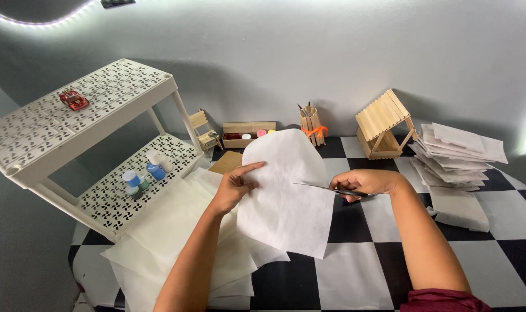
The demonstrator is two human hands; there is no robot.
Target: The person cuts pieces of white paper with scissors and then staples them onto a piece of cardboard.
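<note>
While held up over the checkered counter [355, 277], looks thin, limp and easily torn: white paper sheet [286, 202], pinched at its left edge by left hand [235, 186]. Right hand [361, 184] closed around scissors [323, 188], blades at right edge. Best gripped near the cut.

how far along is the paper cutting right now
Partly done: the white sheet already has a rounded top edge, and a stack of cut white pieces sits at the right. In hand: the left hand holds the sheet up while the right hand works the scissors into its right edge. Left: the sheet's lower part looks uncut, and more sheets lie underneath.
</note>
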